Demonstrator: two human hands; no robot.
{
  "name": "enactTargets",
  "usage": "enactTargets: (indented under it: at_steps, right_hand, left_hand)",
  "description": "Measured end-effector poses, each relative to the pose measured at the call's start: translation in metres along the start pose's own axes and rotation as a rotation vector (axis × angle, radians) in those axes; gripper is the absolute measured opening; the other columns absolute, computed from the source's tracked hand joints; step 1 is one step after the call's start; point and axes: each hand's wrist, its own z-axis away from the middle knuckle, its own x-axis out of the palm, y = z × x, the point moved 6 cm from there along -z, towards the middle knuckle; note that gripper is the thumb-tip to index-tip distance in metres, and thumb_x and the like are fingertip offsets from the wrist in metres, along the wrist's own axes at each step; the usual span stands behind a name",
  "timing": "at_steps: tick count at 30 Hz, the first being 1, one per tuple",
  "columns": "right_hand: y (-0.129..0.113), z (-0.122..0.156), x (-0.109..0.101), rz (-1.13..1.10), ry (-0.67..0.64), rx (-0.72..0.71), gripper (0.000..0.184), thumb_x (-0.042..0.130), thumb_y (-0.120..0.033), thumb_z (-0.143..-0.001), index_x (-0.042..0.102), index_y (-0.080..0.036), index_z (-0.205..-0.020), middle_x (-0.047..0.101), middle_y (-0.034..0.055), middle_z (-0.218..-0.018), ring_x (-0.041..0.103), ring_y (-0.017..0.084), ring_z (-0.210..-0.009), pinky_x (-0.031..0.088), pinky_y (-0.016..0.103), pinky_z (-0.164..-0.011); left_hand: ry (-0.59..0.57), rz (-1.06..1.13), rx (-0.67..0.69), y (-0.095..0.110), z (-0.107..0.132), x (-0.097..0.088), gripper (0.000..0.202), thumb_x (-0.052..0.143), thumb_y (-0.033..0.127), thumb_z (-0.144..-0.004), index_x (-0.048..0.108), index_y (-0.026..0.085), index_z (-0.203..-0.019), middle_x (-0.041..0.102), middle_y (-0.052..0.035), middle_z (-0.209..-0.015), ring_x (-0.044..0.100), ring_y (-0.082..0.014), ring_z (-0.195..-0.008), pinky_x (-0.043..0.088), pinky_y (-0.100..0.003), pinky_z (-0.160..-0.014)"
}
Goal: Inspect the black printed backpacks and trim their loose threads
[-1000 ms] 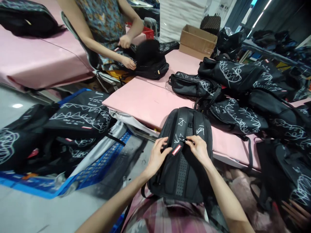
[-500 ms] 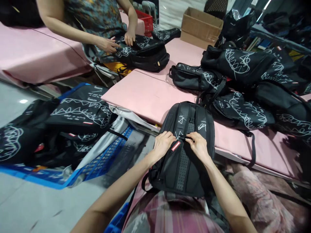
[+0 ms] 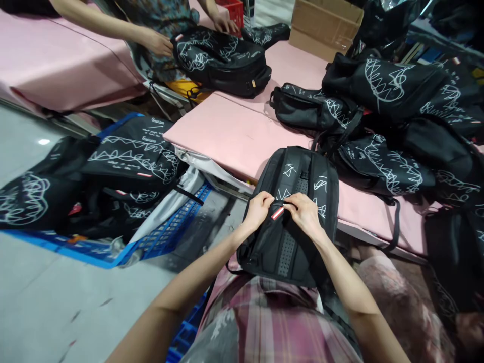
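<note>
A black backpack [image 3: 260,254] with white scribbled drawings leans on the table edge and my lap, its shoulder straps and mesh back panel facing up. My left hand [image 3: 257,210] is closed in a pinch on one end of a thin black chest strap [image 3: 279,202]. Close beside it, my right hand [image 3: 303,213] pinches the other end, so the strap spans the small gap between my fingers. Just below hangs a small red-and-white label [image 3: 278,213]. My fingertips partly cover whatever buckle is there.
More black backpacks [image 3: 381,161] are heaped on the pink table [image 3: 227,133] to the right. At left stands a blue crate [image 3: 113,259] full of them. Across the table a co-worker's hands [image 3: 161,43] handle another backpack [image 3: 223,58]. A cardboard box [image 3: 325,27] sits behind.
My hands stay at the strap, the left one now curled into a tighter pinch. The co-worker's hands have moved apart to the sides of their backpack. My view has shifted slightly.
</note>
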Motion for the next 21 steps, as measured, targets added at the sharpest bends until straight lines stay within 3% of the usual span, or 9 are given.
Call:
enactTargets:
  at_steps: [3, 6, 8, 11, 12, 15, 17, 19, 21]
  right_hand:
    - [-0.007, -0.001, 0.003, 0.061, -0.002, -0.011, 0.020, 0.050, -0.028, -0.089, 0.068, -0.022, -0.094, 0.066, 0.0055, -0.089, 0.057, 0.019, -0.086, 0.046, 0.030, -0.075]
    - [-0.007, 0.002, 0.004, 0.018, 0.002, 0.040, 0.021, 0.049, -0.027, -0.089, 0.069, -0.021, -0.088, 0.065, 0.0065, -0.087, 0.057, 0.019, -0.086, 0.044, 0.031, -0.077]
    - [0.005, 0.007, -0.001, -0.164, 0.028, 0.141, 0.018, 0.053, -0.029, -0.086, 0.069, -0.021, -0.086, 0.066, 0.0057, -0.087, 0.058, 0.019, -0.085, 0.045, 0.032, -0.078]
    - [0.038, 0.024, -0.018, -0.574, 0.092, 0.370, 0.026, 0.058, -0.038, -0.081, 0.065, -0.019, -0.096, 0.068, 0.0042, -0.087, 0.059, 0.015, -0.073, 0.046, 0.029, -0.068]
    - [0.050, 0.033, -0.025, -0.685, 0.128, 0.443, 0.032, 0.059, -0.041, -0.079, 0.063, -0.019, -0.102, 0.068, 0.0039, -0.085, 0.057, 0.013, -0.067, 0.045, 0.028, -0.063]
    - [0.086, 0.063, -0.054, -0.828, 0.307, 0.585, 0.047, 0.063, -0.045, -0.073, 0.059, -0.017, -0.110, 0.065, 0.0014, -0.078, 0.050, 0.009, -0.055, 0.041, 0.024, -0.054]
    - [0.105, 0.085, -0.071, -0.790, 0.420, 0.650, 0.044, 0.066, -0.045, -0.069, 0.063, -0.016, -0.103, 0.062, -0.0004, -0.072, 0.048, 0.009, -0.053, 0.040, 0.024, -0.053]
    - [0.118, 0.103, -0.078, -0.696, 0.447, 0.701, 0.037, 0.066, -0.045, -0.067, 0.066, -0.015, -0.089, 0.060, -0.0009, -0.065, 0.048, 0.010, -0.052, 0.040, 0.024, -0.052]
    - [0.125, 0.112, -0.078, -0.571, 0.382, 0.721, 0.031, 0.065, -0.045, -0.068, 0.068, -0.015, -0.078, 0.062, 0.0010, -0.064, 0.054, 0.014, -0.056, 0.042, 0.026, -0.055]
  left_hand:
    - [0.049, -0.022, 0.088, 0.012, 0.005, -0.001, 0.017, 0.045, 0.026, -0.081, 0.054, 0.018, -0.069, 0.057, 0.0003, -0.071, 0.054, -0.0135, -0.070, 0.041, -0.025, -0.070]
    - [0.037, -0.014, 0.097, 0.019, 0.006, -0.015, 0.016, 0.046, 0.024, -0.080, 0.053, 0.017, -0.067, 0.057, -0.0006, -0.071, 0.053, -0.0136, -0.069, 0.041, -0.025, -0.069]
    - [-0.176, 0.060, 0.054, 0.016, 0.008, -0.023, 0.021, 0.047, 0.029, -0.079, 0.054, 0.017, -0.064, 0.057, -0.0006, -0.063, 0.051, -0.0131, -0.062, 0.040, -0.024, -0.061]
    - [-0.667, 0.163, -0.049, 0.004, 0.021, -0.028, 0.047, 0.036, 0.048, -0.084, 0.058, 0.016, -0.057, 0.058, -0.0039, -0.056, 0.053, -0.0137, -0.054, 0.038, -0.024, -0.053]
    - [-0.702, 0.152, -0.082, -0.002, 0.023, -0.032, 0.052, 0.033, 0.053, -0.083, 0.060, 0.016, -0.058, 0.061, -0.0054, -0.059, 0.055, -0.0146, -0.056, 0.039, -0.024, -0.053]
    - [-0.460, 0.083, -0.090, -0.013, 0.022, -0.034, 0.044, 0.050, 0.054, -0.074, 0.064, 0.015, -0.089, 0.067, -0.0061, -0.078, 0.061, -0.0174, -0.069, 0.043, -0.025, -0.059]
    - [-0.373, 0.078, -0.056, -0.012, 0.026, -0.017, 0.054, 0.066, 0.043, -0.064, 0.056, 0.016, -0.110, 0.067, -0.0056, -0.086, 0.062, -0.0185, -0.075, 0.045, -0.026, -0.064]
    - [-0.376, 0.073, -0.060, -0.010, 0.030, 0.003, 0.053, 0.069, 0.035, -0.061, 0.056, 0.015, -0.108, 0.067, -0.0054, -0.084, 0.062, -0.0187, -0.074, 0.046, -0.026, -0.063]
    - [-0.386, 0.031, -0.094, -0.008, 0.027, 0.011, 0.035, 0.063, 0.037, -0.066, 0.061, 0.014, -0.092, 0.066, -0.0048, -0.074, 0.061, -0.0182, -0.067, 0.044, -0.024, -0.056]
